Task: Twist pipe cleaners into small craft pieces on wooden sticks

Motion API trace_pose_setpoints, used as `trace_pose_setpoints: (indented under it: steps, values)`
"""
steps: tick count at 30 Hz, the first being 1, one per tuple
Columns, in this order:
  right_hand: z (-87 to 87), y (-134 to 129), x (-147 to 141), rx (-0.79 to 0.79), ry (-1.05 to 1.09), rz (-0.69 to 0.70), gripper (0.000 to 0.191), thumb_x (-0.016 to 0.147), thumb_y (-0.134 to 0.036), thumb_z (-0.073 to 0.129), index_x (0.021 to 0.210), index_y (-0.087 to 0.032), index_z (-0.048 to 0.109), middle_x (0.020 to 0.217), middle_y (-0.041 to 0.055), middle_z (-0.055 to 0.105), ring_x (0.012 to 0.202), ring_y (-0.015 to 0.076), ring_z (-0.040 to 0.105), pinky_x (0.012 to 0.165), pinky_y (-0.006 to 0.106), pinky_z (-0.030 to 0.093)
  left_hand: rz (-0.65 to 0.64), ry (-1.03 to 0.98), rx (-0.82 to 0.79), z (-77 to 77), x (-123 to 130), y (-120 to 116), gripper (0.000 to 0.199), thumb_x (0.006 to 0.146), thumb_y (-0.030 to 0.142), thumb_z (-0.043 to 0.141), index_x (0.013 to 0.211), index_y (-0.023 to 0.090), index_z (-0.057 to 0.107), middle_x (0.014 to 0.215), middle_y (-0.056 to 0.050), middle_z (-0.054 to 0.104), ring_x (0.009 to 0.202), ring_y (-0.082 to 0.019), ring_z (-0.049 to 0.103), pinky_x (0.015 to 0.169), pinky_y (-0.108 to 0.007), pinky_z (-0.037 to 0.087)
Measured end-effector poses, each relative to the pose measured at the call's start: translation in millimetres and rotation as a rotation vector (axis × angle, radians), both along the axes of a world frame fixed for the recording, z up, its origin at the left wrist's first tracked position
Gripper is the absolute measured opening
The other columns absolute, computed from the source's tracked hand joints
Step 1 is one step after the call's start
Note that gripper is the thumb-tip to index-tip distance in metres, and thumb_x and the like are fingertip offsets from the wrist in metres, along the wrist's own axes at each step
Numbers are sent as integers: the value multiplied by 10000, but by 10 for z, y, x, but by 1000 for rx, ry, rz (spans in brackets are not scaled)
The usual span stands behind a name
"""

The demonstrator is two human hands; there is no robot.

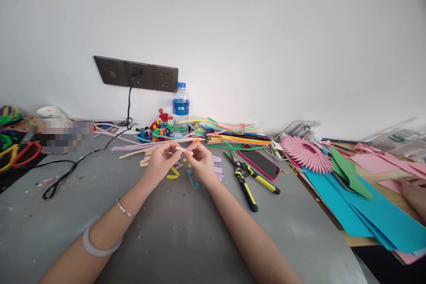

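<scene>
My left hand (165,158) and my right hand (201,160) meet over the table, fingertips pinched. Between them is a short pale cream pipe cleaner (182,149), held by both hands. Below it lie a curled blue pipe cleaner (192,179) and a bent yellow piece (173,174). Folded cream pipe cleaners (145,161) lie beside my left hand, partly hidden by it. Purple folded ones (218,170) are to the right of my right hand. Yellow-and-black handled pliers (245,177) rest farther right, with their handles spread.
Behind the hands are a water bottle (181,113), a colourful pipe cleaner figure (161,126) and a pipe cleaner bundle (238,137). A phone (260,163) lies near the pliers. Blue paper (346,204) and a co-worker's hand (414,193) are right; scissors (27,154) and a cable (71,166) left.
</scene>
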State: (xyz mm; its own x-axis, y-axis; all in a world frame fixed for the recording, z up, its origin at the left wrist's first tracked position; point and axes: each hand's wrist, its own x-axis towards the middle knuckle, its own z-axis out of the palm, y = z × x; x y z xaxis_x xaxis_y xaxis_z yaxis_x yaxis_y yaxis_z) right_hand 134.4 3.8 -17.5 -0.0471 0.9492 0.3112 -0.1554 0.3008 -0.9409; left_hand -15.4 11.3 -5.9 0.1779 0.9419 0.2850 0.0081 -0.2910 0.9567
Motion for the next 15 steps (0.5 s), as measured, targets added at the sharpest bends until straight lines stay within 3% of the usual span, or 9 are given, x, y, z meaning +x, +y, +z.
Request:
trace_pose_setpoints:
  steps: [7,15]
  values:
    - [24,-18,2,-2,21,7,310,773,-468,717,739,-206,555,628,-39,481,577,119,398,551,254,312,13,-25,-25,22,11,-7,183,795,354,693,777,176,654,757,0,582,666,-119,540,574,-204,460]
    - [29,-8,7,-31,64,12,346,777,-510,716,746,-206,552,643,-37,475,583,121,408,564,258,333,-21,-36,-119,-6,-13,31,308,750,439,741,919,182,716,821,-36,663,758,-163,627,650,-247,525]
